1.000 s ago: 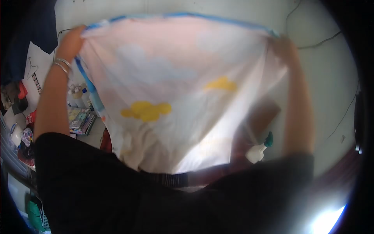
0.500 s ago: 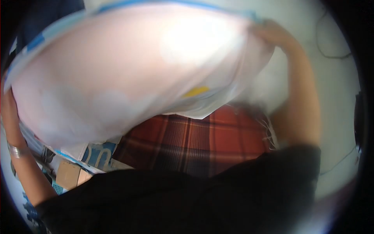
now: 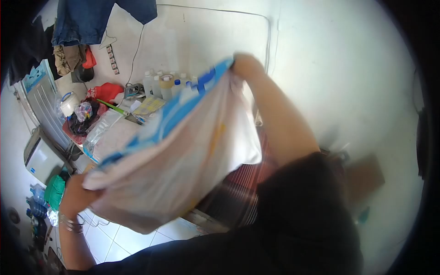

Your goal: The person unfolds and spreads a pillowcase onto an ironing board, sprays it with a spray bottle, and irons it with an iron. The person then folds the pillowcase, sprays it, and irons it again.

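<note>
A large thin cloth hangs stretched between my hands, its pale inner side toward me and a blue-and-white printed side showing along the upper edge. My left hand, with bracelets at the wrist, is closed on its lower-left corner. Higher up and farther off, my right hand grips the upper-right corner. Both hands are somewhat blurred. Beneath the cloth lies a dark red plaid cover, partly hidden by the fabric and my sleeve.
Beyond the cloth, a cluttered table bears several bottles, an iron and a red cloth. Denim shorts hang above. White floor tiles show below; a white wall stands at right.
My view has swung up and left, bringing the table and wall into sight. The cloth, spread wide before, now slants from upper right to lower left with the hands closer together.
</note>
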{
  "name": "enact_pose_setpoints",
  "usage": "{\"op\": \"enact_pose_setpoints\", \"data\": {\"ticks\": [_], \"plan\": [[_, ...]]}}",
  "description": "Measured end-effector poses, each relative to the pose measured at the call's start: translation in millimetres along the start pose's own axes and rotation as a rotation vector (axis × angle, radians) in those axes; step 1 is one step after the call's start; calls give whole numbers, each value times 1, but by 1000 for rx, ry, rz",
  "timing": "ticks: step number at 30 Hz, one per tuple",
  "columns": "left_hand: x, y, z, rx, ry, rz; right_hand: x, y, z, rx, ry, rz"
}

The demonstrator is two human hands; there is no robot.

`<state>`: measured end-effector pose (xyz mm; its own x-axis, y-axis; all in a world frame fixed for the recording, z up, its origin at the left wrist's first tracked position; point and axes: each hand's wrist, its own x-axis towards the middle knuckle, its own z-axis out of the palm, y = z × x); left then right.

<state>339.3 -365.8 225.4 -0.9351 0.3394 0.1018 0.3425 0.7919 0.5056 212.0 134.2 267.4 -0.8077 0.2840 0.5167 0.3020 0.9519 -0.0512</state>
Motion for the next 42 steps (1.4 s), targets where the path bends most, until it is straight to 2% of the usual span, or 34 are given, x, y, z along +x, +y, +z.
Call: {"op": "enact_pose_setpoints", "data": {"ticks": [1, 3, 6, 8, 9, 11, 13, 15, 17, 18, 19, 20, 21, 23, 25, 27, 29, 31, 34, 35, 36, 37, 39, 40, 41, 42], "plan": [[-2, -13, -7, -152, 135, 62, 13, -10, -22, 96, 77, 75], [-17, -17, -16, -456, 376, 136, 26, -8, -68, 74, 209, 112], [-42, 16, 7, -845, 372, 179, 34, 48, -103, 51, 315, 109], [-49, 58, 33, -634, 180, 500, 22, 99, -114, -9, 283, 67], [-46, 65, 42, -305, 24, 714, 14, 127, -116, -39, 264, 51], [-18, 107, 70, -492, -595, 758, -7, 183, -102, -75, 239, 51], [-8, 136, 125, -482, -777, 771, -50, 242, -52, -110, 92, 193], [-7, 158, 183, -444, -802, 789, -103, 279, -16, -141, -60, 329], [-9, 172, 240, -340, -998, 517, -181, 259, -15, -298, -83, 543], [-13, 178, 258, -337, -1015, 517, -200, 287, 10, -293, -224, 559], [-14, 187, 275, -252, -1182, 357, -217, 319, 45, -279, -361, 571], [-15, 192, 292, -163, -1340, 191, -234, 328, 60, -276, -368, 581], [-20, 189, 315, -155, -1349, 190, -254, 332, 71, -204, -383, 618], [-36, 182, 355, -262, -1162, 693, -269, 346, 85, -130, -399, 661], [-44, 207, 367, -277, -1220, 687, -265, 365, 90, 824, -173, 1003], [-47, 237, 380, -357, -1198, 664, -243, 393, 80, 73, -94, 649], [-53, 269, 394, -460, -1145, 692, -212, 406, 46, 190, 97, 712], [-63, 300, 426, -531, -1040, 906, -202, 410, 4, 257, 317, 602], [-90, 337, 462, -524, -1046, 902, -209, 432, -22, 225, 258, 700], [-100, 339, 478, -541, -1103, 1010, -216, 446, -20, 209, 234, 736], [-109, 340, 489, -561, -1159, 1119, -231, 471, 6, 89, 191, 723], [-111, 338, 491, -580, -1176, 1117, -247, 468, 9, -31, 145, 707], [-98, 320, 489, -459, -1177, 1166, -302, 455, 33, 18, 121, 676], [-82, 314, 466, -409, -1248, 1049, -327, 448, 49, 34, 86, 677], [-60, 303, 440, -350, -1313, 930, -353, 399, 27, 163, -47, 750], [-44, 281, 430, -434, -1239, 842, -384, 383, 41, 343, -96, 730]]}}
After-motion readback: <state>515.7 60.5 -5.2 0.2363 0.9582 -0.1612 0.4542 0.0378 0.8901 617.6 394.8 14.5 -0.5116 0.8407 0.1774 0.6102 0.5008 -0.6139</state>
